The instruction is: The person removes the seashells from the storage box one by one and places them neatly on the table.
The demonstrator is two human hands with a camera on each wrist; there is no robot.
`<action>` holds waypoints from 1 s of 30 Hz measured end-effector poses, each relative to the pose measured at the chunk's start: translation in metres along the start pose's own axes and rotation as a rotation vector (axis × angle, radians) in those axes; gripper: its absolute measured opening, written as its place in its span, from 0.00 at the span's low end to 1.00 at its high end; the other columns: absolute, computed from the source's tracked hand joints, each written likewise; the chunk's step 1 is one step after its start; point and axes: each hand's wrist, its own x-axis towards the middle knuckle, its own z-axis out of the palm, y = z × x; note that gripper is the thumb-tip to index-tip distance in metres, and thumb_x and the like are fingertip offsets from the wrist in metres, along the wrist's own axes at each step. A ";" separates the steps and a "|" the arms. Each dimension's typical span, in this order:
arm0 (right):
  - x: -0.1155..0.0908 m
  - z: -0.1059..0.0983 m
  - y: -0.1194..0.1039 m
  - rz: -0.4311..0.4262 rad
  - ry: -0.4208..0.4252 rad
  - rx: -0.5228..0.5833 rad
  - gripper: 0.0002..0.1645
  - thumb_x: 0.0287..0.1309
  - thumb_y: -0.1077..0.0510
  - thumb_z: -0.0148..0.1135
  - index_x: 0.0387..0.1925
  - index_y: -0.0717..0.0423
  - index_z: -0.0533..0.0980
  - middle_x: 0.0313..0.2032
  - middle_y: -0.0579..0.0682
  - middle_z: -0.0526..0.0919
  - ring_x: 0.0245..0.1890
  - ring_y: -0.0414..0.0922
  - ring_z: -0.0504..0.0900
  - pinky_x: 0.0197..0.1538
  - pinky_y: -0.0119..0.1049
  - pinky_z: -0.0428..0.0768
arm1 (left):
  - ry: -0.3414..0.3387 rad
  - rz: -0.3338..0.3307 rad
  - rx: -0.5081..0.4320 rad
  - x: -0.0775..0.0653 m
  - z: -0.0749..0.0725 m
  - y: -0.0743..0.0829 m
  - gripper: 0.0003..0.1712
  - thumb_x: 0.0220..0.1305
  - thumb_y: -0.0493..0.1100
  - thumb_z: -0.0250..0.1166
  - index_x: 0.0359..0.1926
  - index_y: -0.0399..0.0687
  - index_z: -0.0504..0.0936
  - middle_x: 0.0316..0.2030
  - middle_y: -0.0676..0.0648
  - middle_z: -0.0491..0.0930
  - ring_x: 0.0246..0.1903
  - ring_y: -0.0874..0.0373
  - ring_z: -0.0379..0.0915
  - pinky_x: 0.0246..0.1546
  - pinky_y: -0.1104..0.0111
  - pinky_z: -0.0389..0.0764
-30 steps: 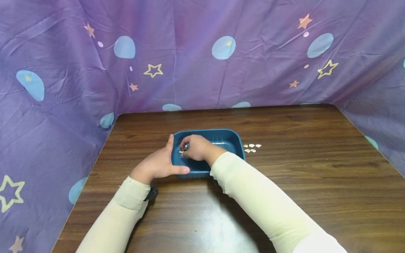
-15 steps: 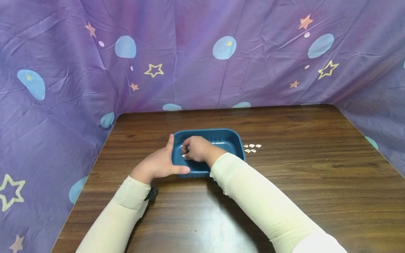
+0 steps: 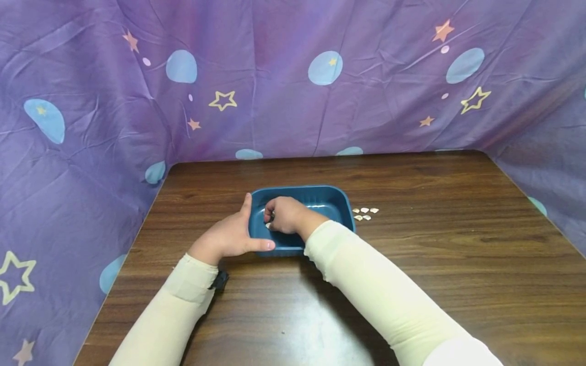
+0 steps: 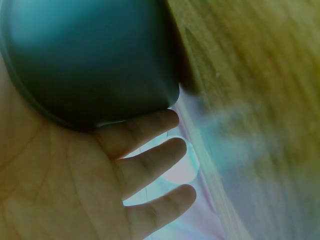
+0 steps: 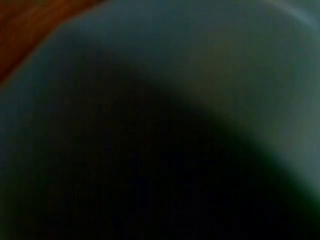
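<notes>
A blue plastic tub (image 3: 336, 209) stands on the table, its near wall toward me. My left hand (image 3: 227, 237) rests against the tub's left end, thumb along the near rim. In the left wrist view its fingers (image 4: 155, 167) lie straight beside the tub's dark outer wall (image 4: 95, 65). Inside the tub's left half, my right hand (image 3: 289, 215) has curled fingers and pinches a small pale seashell (image 3: 268, 225), mostly covered by the fingertips. The right wrist view is too dark and blurred to show that hand.
Several small seashells (image 3: 364, 210) lie in two short rows on the brown wooden table (image 3: 448, 229), just right of the tub. A purple curtain (image 3: 279, 107) with stars hangs behind the table and at both sides.
My right hand has drawn slightly right and down within the tub, its fingertips closer together; a dark bit seen between the fingers is now mostly hidden. The left hand and tub stay put.
</notes>
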 end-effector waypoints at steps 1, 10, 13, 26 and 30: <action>0.000 0.000 0.000 -0.001 -0.003 -0.004 0.05 0.64 0.60 0.72 0.39 0.48 0.83 0.38 0.46 0.86 0.40 0.46 0.80 0.54 0.42 0.79 | 0.001 -0.001 0.003 0.000 0.000 0.000 0.82 0.58 0.72 0.73 0.83 0.40 0.22 0.78 0.27 0.58 0.73 0.37 0.67 0.72 0.46 0.69; -0.001 -0.001 0.000 -0.009 -0.010 0.000 0.06 0.64 0.58 0.73 0.41 0.49 0.84 0.37 0.45 0.86 0.40 0.46 0.80 0.54 0.42 0.79 | 0.005 -0.006 0.016 0.001 0.000 0.000 0.83 0.57 0.73 0.73 0.83 0.40 0.22 0.77 0.26 0.59 0.72 0.36 0.67 0.72 0.46 0.69; -0.002 -0.001 0.000 -0.019 0.001 -0.006 0.06 0.63 0.58 0.74 0.39 0.50 0.83 0.36 0.45 0.85 0.40 0.45 0.80 0.55 0.42 0.78 | 0.009 -0.002 0.021 0.001 0.000 0.001 0.83 0.57 0.73 0.73 0.83 0.39 0.23 0.77 0.26 0.60 0.72 0.36 0.67 0.72 0.46 0.70; -0.001 -0.001 0.000 -0.019 0.029 -0.021 0.08 0.61 0.58 0.76 0.34 0.51 0.82 0.32 0.45 0.83 0.38 0.44 0.79 0.52 0.40 0.79 | 0.012 0.001 0.020 0.001 -0.001 0.000 0.83 0.57 0.73 0.73 0.82 0.38 0.22 0.77 0.25 0.58 0.72 0.35 0.67 0.73 0.47 0.69; -0.003 -0.002 -0.002 -0.005 0.028 0.020 0.07 0.63 0.58 0.75 0.34 0.50 0.82 0.32 0.45 0.83 0.37 0.45 0.79 0.51 0.40 0.79 | -0.006 -0.007 0.005 0.000 -0.001 0.000 0.83 0.58 0.73 0.73 0.82 0.41 0.21 0.78 0.27 0.57 0.73 0.36 0.65 0.73 0.46 0.68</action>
